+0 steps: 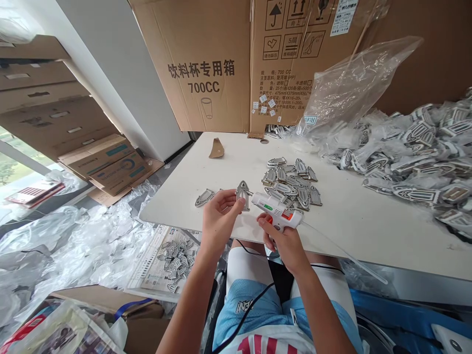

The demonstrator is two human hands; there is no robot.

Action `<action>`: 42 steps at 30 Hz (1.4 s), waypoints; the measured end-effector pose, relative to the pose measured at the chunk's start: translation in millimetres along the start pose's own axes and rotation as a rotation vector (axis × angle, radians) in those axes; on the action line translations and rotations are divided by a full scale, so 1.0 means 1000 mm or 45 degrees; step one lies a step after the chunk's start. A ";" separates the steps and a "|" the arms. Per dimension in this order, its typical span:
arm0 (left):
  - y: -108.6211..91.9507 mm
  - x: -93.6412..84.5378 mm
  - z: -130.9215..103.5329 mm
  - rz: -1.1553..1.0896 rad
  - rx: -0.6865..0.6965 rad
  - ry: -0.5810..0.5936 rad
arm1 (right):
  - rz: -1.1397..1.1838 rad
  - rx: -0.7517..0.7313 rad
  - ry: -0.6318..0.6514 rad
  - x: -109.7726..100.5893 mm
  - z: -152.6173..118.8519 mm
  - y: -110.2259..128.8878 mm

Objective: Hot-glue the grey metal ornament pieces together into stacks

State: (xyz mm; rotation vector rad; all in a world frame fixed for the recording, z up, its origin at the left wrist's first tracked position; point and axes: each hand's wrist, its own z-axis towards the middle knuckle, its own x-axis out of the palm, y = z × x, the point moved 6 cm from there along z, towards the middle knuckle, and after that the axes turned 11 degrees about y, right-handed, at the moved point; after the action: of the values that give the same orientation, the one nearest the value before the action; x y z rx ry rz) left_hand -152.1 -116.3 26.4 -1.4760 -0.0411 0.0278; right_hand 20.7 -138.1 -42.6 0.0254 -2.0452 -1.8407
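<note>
Pinched upright in my left hand (224, 209) is a small boat-shaped metal piece (242, 194), pale inside with a silvery rim. My right hand (282, 236) grips a white hot glue gun (276, 209) with an orange-red part and trigger. Its nozzle points left and touches or nearly touches the piece; I cannot tell which. A long clear glue stick (346, 253) sticks out of the gun's back. Just beyond the gun lies a pile of similar metal pieces (291, 182). Another such piece (204, 197) rests on the table left of my left hand.
The white table (177, 182) carries a large heap of bagged pieces (416, 147) at right, a clear plastic bag (342, 88) and a cardboard scrap (217, 148). Cardboard boxes (206, 34) stand behind. More pieces (179, 260) lie below left. A black cord (254, 305) crosses my lap.
</note>
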 end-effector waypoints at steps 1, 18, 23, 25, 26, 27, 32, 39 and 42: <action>0.000 0.000 0.000 -0.005 0.000 -0.001 | -0.009 0.002 -0.005 0.000 0.000 0.001; -0.004 0.001 -0.002 0.006 -0.003 -0.012 | -0.080 0.006 -0.024 0.001 -0.002 0.005; -0.009 0.000 -0.004 0.174 0.087 -0.091 | -0.110 -0.002 -0.025 0.003 -0.003 0.006; -0.012 0.001 -0.005 0.258 0.139 -0.108 | -0.109 -0.007 -0.027 0.004 -0.003 0.007; -0.014 0.001 -0.006 0.294 0.164 -0.115 | -0.107 -0.005 -0.028 0.004 -0.004 0.007; -0.016 0.002 -0.007 0.333 0.189 -0.122 | -0.106 0.000 -0.028 0.003 -0.004 0.007; -0.028 0.003 -0.010 0.625 0.367 -0.120 | -0.102 -0.020 -0.007 0.001 -0.003 0.005; -0.035 0.003 -0.013 0.844 0.604 -0.102 | -0.098 -0.032 0.035 -0.001 -0.001 0.003; -0.036 0.002 -0.014 0.820 0.624 -0.143 | -0.092 -0.010 0.048 0.000 -0.002 0.003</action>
State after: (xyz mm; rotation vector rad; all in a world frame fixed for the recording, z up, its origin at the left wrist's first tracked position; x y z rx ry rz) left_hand -149.6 -134.0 60.5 -0.9455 0.3310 0.6026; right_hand 22.0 -139.5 -39.3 0.1328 -2.0363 -1.8762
